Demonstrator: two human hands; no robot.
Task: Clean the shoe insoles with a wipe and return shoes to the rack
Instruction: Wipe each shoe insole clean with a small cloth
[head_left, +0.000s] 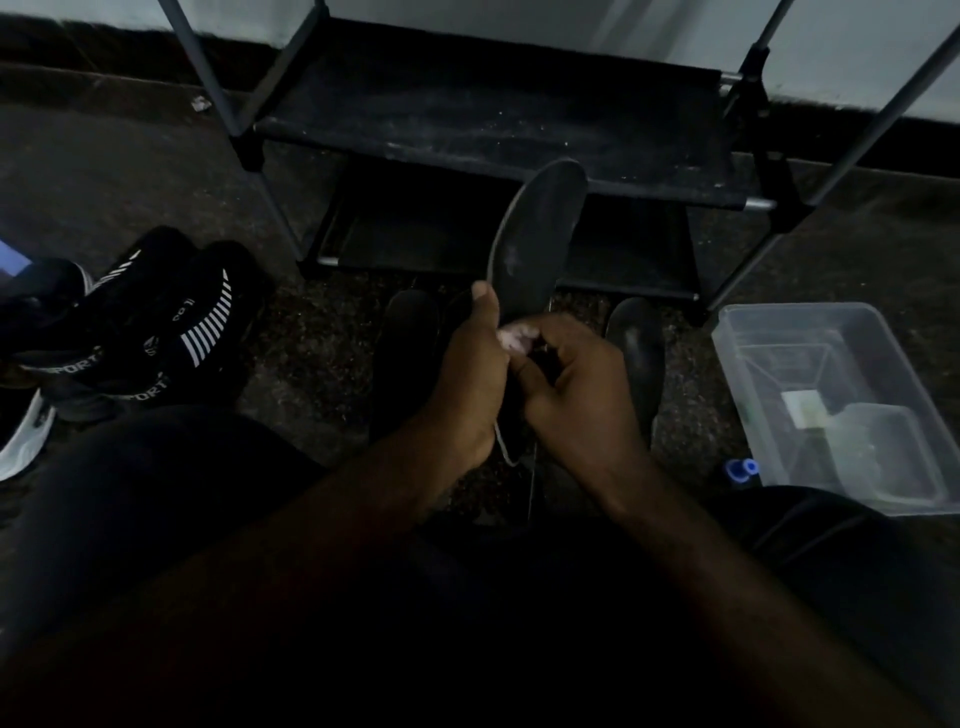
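Left hand (467, 374) grips insole (535, 234) upright; right hand (576, 395) pinches wipe (514, 335) against it.

The person wears plain dark, nearly black trousers (130, 493) over both knees, matte in the dim light, while both forearms (332, 514) run bare from the lower edge up to the left hand (470, 374) and the right hand (576, 395).
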